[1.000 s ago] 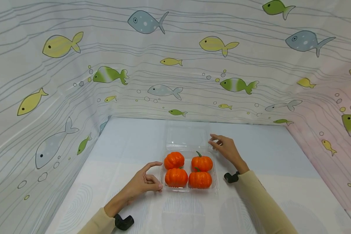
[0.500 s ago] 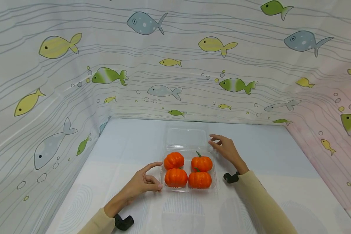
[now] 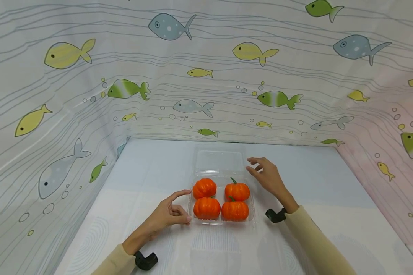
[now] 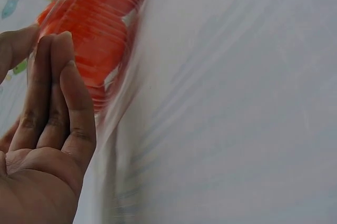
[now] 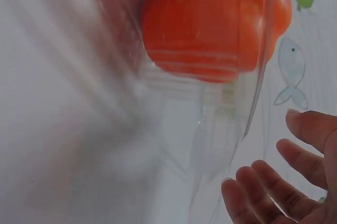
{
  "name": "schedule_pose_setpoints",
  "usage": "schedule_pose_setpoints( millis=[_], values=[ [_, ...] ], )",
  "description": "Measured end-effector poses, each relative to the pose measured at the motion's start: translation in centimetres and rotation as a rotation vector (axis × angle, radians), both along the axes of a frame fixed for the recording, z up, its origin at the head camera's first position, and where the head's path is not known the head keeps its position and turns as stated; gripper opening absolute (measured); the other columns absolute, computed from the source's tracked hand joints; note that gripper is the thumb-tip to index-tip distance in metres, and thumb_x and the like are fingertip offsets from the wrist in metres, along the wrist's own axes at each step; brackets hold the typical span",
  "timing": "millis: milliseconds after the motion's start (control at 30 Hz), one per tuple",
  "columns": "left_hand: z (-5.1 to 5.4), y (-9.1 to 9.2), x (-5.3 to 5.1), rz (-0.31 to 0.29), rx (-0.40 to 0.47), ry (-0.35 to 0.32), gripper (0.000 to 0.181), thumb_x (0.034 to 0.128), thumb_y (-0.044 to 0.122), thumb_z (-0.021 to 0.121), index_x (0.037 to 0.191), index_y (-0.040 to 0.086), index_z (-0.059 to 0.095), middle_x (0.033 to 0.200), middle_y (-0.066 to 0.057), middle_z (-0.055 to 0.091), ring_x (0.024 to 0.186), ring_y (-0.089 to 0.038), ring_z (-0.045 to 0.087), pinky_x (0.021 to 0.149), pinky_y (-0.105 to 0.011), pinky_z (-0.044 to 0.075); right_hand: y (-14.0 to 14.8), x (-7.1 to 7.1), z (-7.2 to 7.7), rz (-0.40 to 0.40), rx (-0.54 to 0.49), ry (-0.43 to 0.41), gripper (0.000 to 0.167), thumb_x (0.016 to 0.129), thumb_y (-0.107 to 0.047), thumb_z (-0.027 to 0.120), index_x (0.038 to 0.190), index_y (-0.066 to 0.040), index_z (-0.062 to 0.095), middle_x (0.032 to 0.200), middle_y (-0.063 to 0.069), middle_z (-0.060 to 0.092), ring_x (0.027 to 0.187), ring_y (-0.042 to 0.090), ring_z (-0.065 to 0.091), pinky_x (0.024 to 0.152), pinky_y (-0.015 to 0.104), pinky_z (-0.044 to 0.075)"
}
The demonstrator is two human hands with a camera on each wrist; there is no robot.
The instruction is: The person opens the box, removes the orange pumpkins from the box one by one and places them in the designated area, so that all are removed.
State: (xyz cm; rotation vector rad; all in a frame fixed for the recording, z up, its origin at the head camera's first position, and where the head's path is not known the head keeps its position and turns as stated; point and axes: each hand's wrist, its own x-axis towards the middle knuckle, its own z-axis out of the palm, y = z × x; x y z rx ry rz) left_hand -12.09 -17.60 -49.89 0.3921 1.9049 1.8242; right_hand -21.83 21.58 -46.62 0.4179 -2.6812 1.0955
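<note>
A clear plastic clamshell container [image 3: 221, 223] lies with its lid [image 3: 219, 161] folded back on the table. Several small orange pumpkins [image 3: 207, 208] with green stems sit in its base. At the left rim, my left hand [image 3: 163, 215] pinches the edge between thumb and fingertips; the left wrist view shows those fingers [image 4: 55, 92] against the plastic. Beside the lid's right edge is my right hand [image 3: 266, 173], fingers loosely bent and holding nothing. In the right wrist view, a gap separates its fingertips [image 5: 245, 179] from the container wall.
A pale patterned cloth covers the table [image 3: 151, 164]. Fish-printed curtains [image 3: 223, 103] enclose the back and both sides. Each wrist wears a black camera mount [image 3: 276, 215].
My right hand has shifted slightly right, and its fingertips have come away from the lid's edge. The left hand, container and pumpkins stay in place.
</note>
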Motion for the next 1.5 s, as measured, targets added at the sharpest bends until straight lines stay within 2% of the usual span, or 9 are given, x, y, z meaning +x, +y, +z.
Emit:
schedule_pose_setpoints(
  millis=[200,400,633,867,1033,1267,1500],
  values=[
    [-0.1,-0.1,0.0,0.000,0.007,0.000,0.084,0.0880,0.008,0.082,0.157,0.025,0.037,0.090,-0.017,0.073,0.086,-0.036,0.072,0.083,-0.042,0.057,-0.8,1.8,0.8,0.034,0.008,0.036,0.037,0.097,-0.022,0.074,0.131,-0.007,0.069,0.115,0.016,0.068,0.090,0.025,0.067,0.079,0.042,0.060],
    [-0.2,-0.1,-0.1,-0.014,0.011,0.006,0.084,0.0884,0.009,0.082,0.157,0.024,0.036,0.090,-0.018,0.073,0.088,-0.038,0.072,0.082,-0.041,0.057,-1.2,3.5,0.8,0.045,0.054,0.054,0.036,0.095,-0.020,0.077,0.130,-0.010,0.070,0.115,0.011,0.068,0.089,0.020,0.067,0.076,0.038,0.061],
    [0.1,0.0,0.0,-0.010,-0.001,0.002,0.084,0.0883,0.011,0.083,0.157,0.024,0.036,0.091,-0.018,0.074,0.089,-0.042,0.071,0.083,-0.041,0.057,-1.5,5.8,1.0,0.075,0.052,0.072,0.036,0.095,-0.014,0.077,0.129,-0.010,0.069,0.114,0.011,0.068,0.090,0.019,0.065,0.077,0.037,0.060],
    [0.1,0.0,0.0,-0.010,-0.008,0.005,0.083,0.0890,0.011,0.082,0.157,0.022,0.036,0.089,-0.015,0.074,0.087,-0.036,0.072,0.083,-0.039,0.057,-1.8,8.0,0.8,0.093,0.036,0.089,0.035,0.092,-0.015,0.080,0.125,-0.008,0.071,0.103,0.006,0.065,0.087,0.017,0.065,0.076,0.037,0.060],
    [0.0,0.0,0.1,-0.013,-0.003,0.017,0.083,0.0892,0.010,0.081,0.157,0.019,0.035,0.088,-0.014,0.074,0.086,-0.034,0.073,0.082,-0.038,0.057,-2.0,9.3,0.6,0.103,0.033,0.062,0.033,0.090,-0.017,0.082,0.120,-0.009,0.071,0.102,0.003,0.064,0.086,0.014,0.063,0.076,0.038,0.060],
    [0.0,-0.1,0.1,-0.013,0.003,0.021,0.083,0.0890,0.009,0.082,0.157,0.020,0.035,0.088,-0.014,0.074,0.086,-0.034,0.073,0.081,-0.038,0.057,-2.5,10.5,0.6,0.118,0.028,0.002,0.031,0.087,-0.028,0.085,0.107,-0.012,0.067,0.102,-0.001,0.064,0.090,0.016,0.062,0.078,0.034,0.058],
    [0.0,0.0,0.1,-0.004,-0.001,0.002,0.084,0.0882,0.011,0.083,0.157,0.023,0.036,0.089,-0.015,0.074,0.087,-0.034,0.073,0.083,-0.039,0.056,-3.0,11.2,0.7,0.113,0.146,-0.023,0.042,0.086,-0.048,0.082,0.104,-0.012,0.069,0.101,-0.002,0.062,0.089,0.014,0.059,0.075,0.029,0.054]
  ],
)
